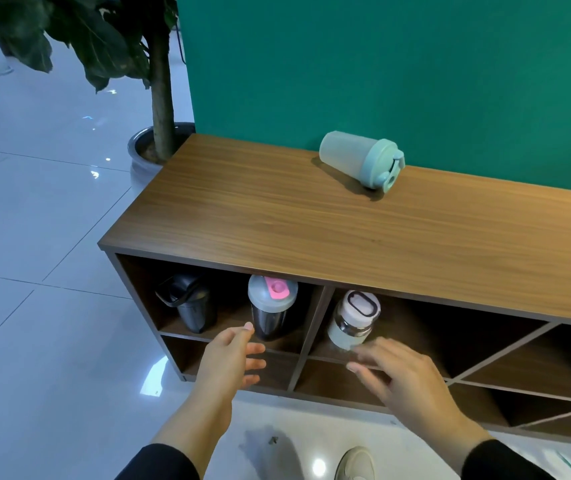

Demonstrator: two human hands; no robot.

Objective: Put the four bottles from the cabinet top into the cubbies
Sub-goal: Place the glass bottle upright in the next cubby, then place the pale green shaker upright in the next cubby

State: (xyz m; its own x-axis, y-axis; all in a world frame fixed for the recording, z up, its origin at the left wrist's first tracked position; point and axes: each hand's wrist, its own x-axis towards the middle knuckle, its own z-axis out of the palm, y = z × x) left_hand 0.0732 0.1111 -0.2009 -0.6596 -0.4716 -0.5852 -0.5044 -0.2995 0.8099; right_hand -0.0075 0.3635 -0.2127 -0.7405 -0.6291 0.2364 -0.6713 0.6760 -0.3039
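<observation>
Both hands empty, fingers spread: left hand (232, 355) beside pink-lid bottle (273, 308), right hand (402, 372) below white bottle (353, 320); mint bottle (363, 161) beyond on worktop (277, 220).

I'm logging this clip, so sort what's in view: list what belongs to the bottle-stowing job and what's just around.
Part of the job:
- mint shaker bottle, lying on its side on the cabinet top
- black bottle, upper left cubby
- pink-lidded shaker, same cubby
- white-capped bottle, next cubby
- left hand and right hand, both empty

Just around:
- potted plant
- green wall
- shoe
</observation>
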